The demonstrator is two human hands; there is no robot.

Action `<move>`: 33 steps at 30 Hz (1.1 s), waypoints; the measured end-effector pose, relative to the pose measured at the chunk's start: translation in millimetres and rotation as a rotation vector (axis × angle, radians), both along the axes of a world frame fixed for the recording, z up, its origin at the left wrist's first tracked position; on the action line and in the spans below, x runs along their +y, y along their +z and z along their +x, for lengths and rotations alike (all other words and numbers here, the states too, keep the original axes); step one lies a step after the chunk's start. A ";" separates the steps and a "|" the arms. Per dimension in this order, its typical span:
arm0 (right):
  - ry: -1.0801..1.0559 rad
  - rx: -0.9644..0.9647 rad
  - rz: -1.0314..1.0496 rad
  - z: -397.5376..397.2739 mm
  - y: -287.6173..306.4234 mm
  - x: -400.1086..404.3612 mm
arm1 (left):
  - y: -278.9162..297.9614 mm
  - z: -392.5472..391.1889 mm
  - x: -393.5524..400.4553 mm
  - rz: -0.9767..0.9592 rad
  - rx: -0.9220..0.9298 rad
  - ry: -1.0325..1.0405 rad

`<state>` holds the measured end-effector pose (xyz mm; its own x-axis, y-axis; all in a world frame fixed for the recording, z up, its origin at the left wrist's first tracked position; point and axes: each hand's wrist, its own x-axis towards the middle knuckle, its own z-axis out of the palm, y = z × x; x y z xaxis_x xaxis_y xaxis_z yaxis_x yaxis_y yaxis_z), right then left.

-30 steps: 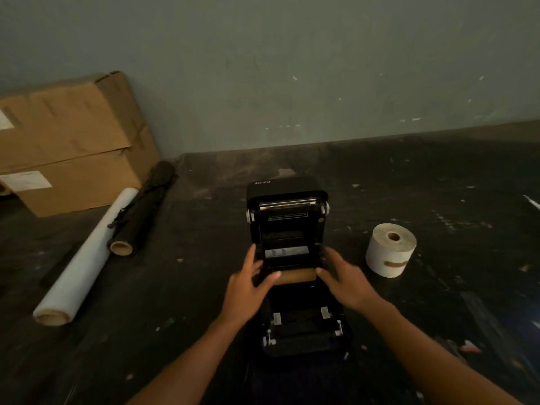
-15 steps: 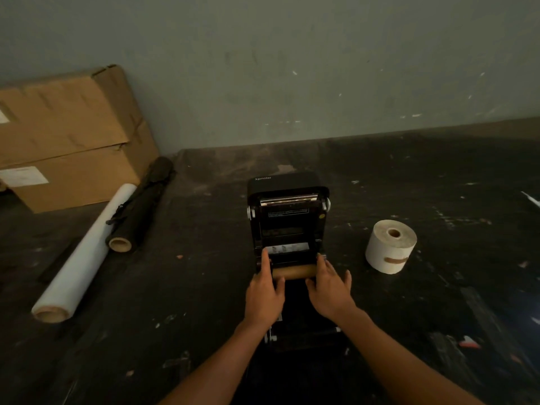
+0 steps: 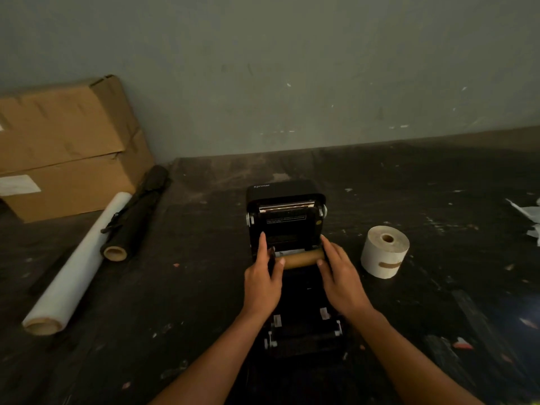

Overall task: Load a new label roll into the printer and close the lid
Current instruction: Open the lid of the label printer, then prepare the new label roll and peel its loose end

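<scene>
The black label printer (image 3: pixel 304 325) sits in front of me on the dark table, its lid (image 3: pixel 285 217) raised upright at the back. A bare brown cardboard core (image 3: pixel 302 258) lies across the paper bay. My left hand (image 3: pixel 263 279) pinches the core's left end, with its index finger stretched up along the lid's edge. My right hand (image 3: pixel 339 273) grips the core's right end. A full white label roll (image 3: pixel 384 251) stands on end on the table, to the right of the printer and untouched.
Two stacked cardboard boxes (image 3: pixel 64 147) fill the back left corner. A long white roll (image 3: pixel 77 264) and a black roll (image 3: pixel 134 214) lie side by side left of the printer. Paper scraps (image 3: pixel 526 214) sit at the right edge. A grey wall rises behind the table.
Both hands closed in from the printer's sides onto the ends of the cardboard core. The core now sits slightly higher in the bay. The label roll stayed put.
</scene>
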<state>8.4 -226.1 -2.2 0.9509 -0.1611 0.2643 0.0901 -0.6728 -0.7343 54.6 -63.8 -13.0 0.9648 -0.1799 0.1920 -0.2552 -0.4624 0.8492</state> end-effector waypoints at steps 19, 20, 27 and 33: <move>-0.316 -0.073 0.029 -89.2 21.2 -89.9 | 10.8 -36.0 -90.9 -0.144 0.093 -0.294; -0.323 -0.050 0.052 -91.3 20.7 -94.6 | 10.2 -37.0 -96.1 -0.147 0.108 -0.297; -0.394 0.043 0.307 -90.9 4.0 -135.0 | -0.2 -41.1 -138.8 -0.163 0.243 -0.287; -0.347 0.144 0.489 -81.7 -24.3 -185.6 | -22.4 -43.7 -182.9 -0.292 0.456 -0.138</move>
<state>-73.3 -411.7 -26.4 0.8419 -0.5378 -0.0453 -0.1968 -0.2276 -0.9537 10.9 -246.7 -35.4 0.9332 -0.3121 -0.1782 0.1263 -0.1796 0.9756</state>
